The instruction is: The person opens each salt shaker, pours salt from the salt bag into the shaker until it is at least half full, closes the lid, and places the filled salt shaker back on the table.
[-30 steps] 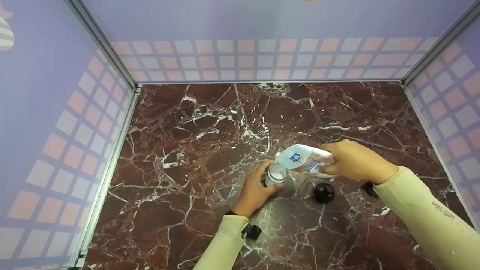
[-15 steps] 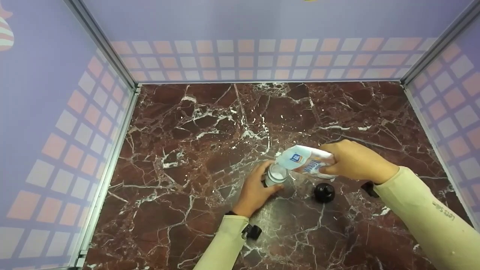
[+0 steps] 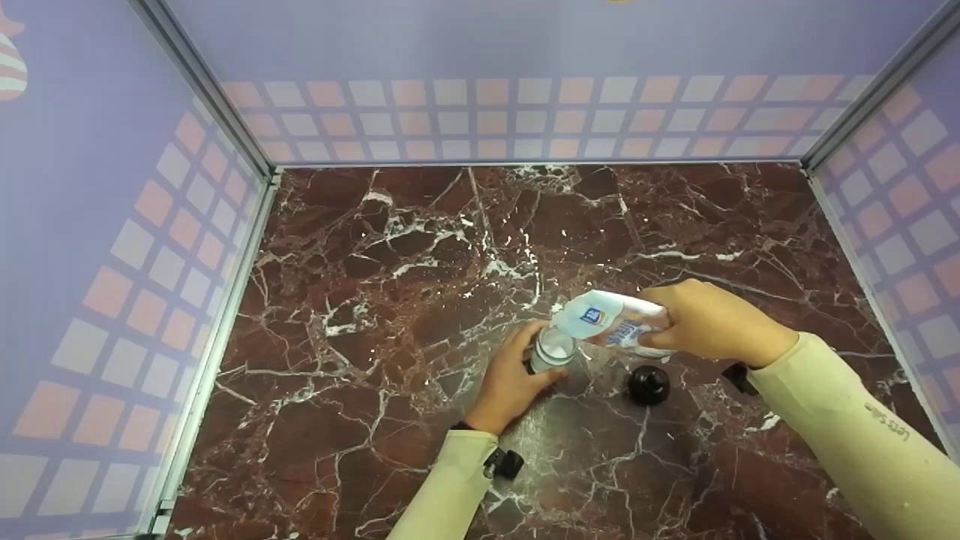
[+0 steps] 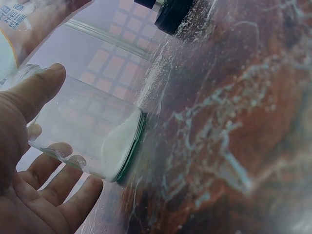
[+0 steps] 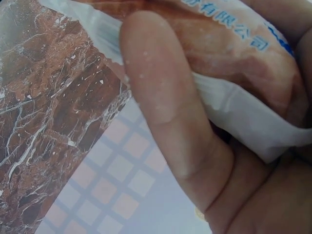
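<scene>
In the head view my left hand (image 3: 514, 382) grips a clear glass jar (image 3: 553, 358) that stands upright on the marbled tabletop, thumb on one side and fingers on the other. White powder or fine grains (image 4: 117, 148) lie sloped in the bottom of the jar in the left wrist view. My right hand (image 3: 705, 322) holds a soft, printed plastic bag (image 3: 611, 319), tilted so its end rests over the jar's mouth. The right thumb (image 5: 156, 92) presses on the bag in the right wrist view. The bag's opening is not clearly visible.
A round black lid (image 3: 649, 385) lies on the tabletop (image 3: 337, 420), right of the jar and below the bag. White specks are scattered behind the jar. Patterned purple panels (image 3: 480, 45) stand at the back and both sides.
The bag's end has dipped slightly towards the jar since a second ago. Both hands and the jar stay in place.
</scene>
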`<state>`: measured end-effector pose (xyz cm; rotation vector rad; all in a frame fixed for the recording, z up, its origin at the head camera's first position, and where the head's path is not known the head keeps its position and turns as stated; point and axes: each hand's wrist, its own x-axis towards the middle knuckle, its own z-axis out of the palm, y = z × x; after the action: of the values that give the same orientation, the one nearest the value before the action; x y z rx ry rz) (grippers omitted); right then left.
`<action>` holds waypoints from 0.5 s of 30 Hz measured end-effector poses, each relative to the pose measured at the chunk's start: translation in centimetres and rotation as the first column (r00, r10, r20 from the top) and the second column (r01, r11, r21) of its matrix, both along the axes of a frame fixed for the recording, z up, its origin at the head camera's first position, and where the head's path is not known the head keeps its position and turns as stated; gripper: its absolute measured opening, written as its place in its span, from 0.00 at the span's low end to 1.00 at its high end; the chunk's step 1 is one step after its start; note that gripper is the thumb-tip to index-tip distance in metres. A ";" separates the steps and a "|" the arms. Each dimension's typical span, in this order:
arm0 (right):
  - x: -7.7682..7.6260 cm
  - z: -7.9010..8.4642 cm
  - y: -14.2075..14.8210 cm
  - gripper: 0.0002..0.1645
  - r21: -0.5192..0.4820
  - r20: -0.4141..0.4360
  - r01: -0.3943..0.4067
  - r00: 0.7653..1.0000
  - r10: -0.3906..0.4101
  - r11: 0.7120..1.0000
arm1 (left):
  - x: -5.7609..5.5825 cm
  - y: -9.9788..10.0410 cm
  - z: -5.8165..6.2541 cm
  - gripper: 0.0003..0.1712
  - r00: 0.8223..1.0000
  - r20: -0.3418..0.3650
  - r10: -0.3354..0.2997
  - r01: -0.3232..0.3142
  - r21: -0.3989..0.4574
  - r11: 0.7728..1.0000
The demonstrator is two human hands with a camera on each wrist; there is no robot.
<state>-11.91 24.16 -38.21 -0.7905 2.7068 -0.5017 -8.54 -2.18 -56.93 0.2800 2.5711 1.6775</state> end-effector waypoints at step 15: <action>0.0 0.0 0.0 0.12 0.009 -0.002 0.003 1.000 -0.003 1.000 | 0.0 0.1 0.2 0.45 1.000 0.022 0.005 -0.004 -0.017 1.000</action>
<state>-11.92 24.21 -38.24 -0.7851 2.7103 -0.4895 -8.56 -2.10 -56.73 0.2535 2.5710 1.6500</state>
